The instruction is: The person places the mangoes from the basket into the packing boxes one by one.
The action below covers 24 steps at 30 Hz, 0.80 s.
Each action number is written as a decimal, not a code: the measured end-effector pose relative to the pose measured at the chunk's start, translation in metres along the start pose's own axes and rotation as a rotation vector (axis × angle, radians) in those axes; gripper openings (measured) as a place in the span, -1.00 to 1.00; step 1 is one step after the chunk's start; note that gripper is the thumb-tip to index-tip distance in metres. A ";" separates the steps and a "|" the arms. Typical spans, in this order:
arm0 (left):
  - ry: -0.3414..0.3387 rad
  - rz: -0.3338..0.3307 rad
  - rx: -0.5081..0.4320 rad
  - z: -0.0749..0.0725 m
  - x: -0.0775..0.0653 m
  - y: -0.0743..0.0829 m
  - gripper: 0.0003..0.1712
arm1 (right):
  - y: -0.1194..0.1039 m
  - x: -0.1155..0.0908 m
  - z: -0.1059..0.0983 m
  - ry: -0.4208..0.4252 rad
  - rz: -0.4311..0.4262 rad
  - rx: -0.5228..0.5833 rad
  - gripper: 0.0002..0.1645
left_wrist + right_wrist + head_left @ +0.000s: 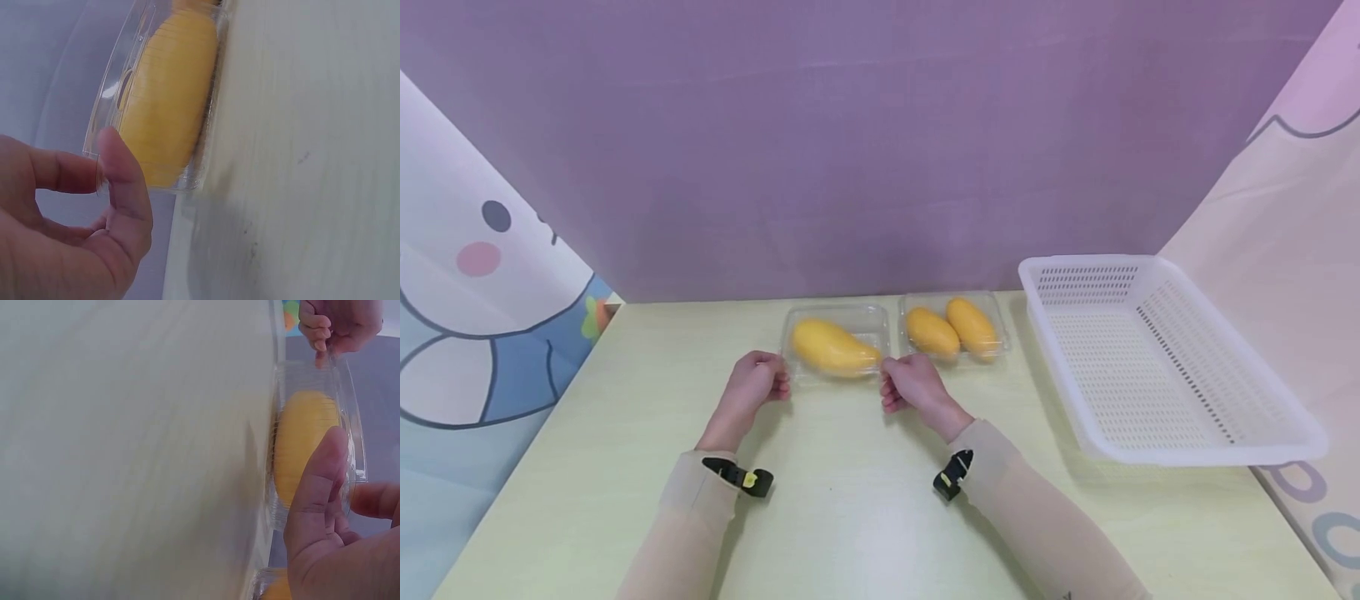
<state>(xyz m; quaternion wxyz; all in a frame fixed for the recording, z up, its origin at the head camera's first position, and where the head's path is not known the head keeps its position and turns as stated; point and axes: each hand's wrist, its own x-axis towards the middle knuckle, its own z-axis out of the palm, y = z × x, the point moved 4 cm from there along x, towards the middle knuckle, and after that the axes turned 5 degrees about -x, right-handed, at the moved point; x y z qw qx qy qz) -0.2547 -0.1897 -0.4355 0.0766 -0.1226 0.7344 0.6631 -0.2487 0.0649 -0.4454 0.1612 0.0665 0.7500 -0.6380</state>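
Observation:
A clear plastic box [868,315] with one large yellow mango [830,346] inside stands near the back of the table. My left hand [756,379] pinches the rim at the box's near left corner; in the left wrist view, thumb and forefinger meet on the plastic edge [103,106]. At the near right corner, my right hand [917,382] holds the rim between thumb and forefinger, partly hidden by the thumb in the right wrist view. Just right of this box sits a second clear box [917,300] holding two smaller mangoes [973,327].
A white perforated plastic basket [1210,457] stands on the right side of the pale table [850,517]. Behind the boxes rises a purple cloth wall [850,167]. Printed cloth hangs along the left and right sides.

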 end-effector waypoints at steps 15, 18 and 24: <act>0.082 0.140 0.421 -0.005 -0.015 0.011 -0.44 | -0.002 -0.019 -0.010 -0.001 -0.077 -0.168 -0.57; 0.121 0.227 0.570 -0.004 -0.023 0.017 -0.41 | -0.005 -0.026 -0.017 0.014 -0.137 -0.282 -0.59; 0.196 0.444 0.767 0.009 -0.043 0.026 -0.40 | -0.017 -0.044 -0.034 0.087 -0.266 -0.578 -0.63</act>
